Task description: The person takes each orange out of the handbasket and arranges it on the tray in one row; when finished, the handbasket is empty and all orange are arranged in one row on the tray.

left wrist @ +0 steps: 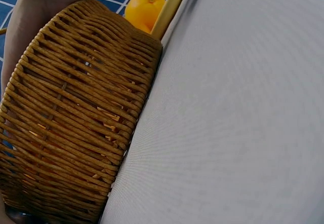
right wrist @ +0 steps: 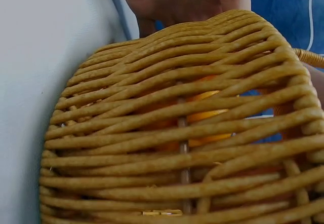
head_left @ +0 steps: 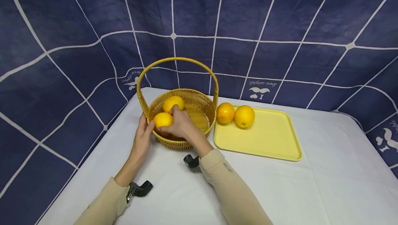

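Note:
A round wicker basket (head_left: 205, 101) with a tall arched handle stands on the white table, with two oranges inside. My right hand (head_left: 181, 126) reaches over the near rim and grips the nearer orange (head_left: 161, 119); its forefinger touches the farther orange (head_left: 172, 101). My left hand (head_left: 141, 138) holds the basket's left side, fingers on the outer wall and thumb at the rim. The left wrist view is filled by the basket wall (left wrist: 71, 127). In the right wrist view an orange (right wrist: 207, 115) shows through the weave (right wrist: 152, 148).
A flat yellow tray (head_left: 267, 138) lies just right of the basket, with two oranges (head_left: 225, 113) (head_left: 244, 116) in its far left corner. A blue checked cloth hangs behind and to the left. White table (head_left: 311, 183) stretches to the right and front.

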### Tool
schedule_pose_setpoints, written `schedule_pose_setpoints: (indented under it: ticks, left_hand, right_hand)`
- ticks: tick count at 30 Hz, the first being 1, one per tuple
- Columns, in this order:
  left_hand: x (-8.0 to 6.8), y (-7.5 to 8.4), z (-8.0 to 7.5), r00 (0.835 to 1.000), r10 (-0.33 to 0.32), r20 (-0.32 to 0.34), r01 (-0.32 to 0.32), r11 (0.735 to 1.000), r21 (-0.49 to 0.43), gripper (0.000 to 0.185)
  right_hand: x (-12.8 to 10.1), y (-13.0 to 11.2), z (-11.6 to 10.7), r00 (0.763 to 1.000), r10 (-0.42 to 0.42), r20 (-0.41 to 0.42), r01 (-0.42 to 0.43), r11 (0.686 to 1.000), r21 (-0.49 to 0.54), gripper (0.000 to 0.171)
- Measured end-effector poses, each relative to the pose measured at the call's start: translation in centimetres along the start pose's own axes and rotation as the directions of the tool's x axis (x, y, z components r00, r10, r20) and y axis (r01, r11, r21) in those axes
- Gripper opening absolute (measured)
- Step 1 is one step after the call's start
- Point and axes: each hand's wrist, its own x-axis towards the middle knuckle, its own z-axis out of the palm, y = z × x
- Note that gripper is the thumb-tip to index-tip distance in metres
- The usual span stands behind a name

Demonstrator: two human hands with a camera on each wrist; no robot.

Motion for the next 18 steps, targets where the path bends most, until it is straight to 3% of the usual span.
schedule_pose_setpoints:
  ticks: [18]
  left_hand:
    - [-0.3,0.1,0.0,1.0,-0.012,0.006,0.011,1.0,0.004,0.061]
  right_hand:
    - [-3.4,0.7,-2.6,0.977,-0.119,-0.175,0.116,0.993,-0.026,0.065]
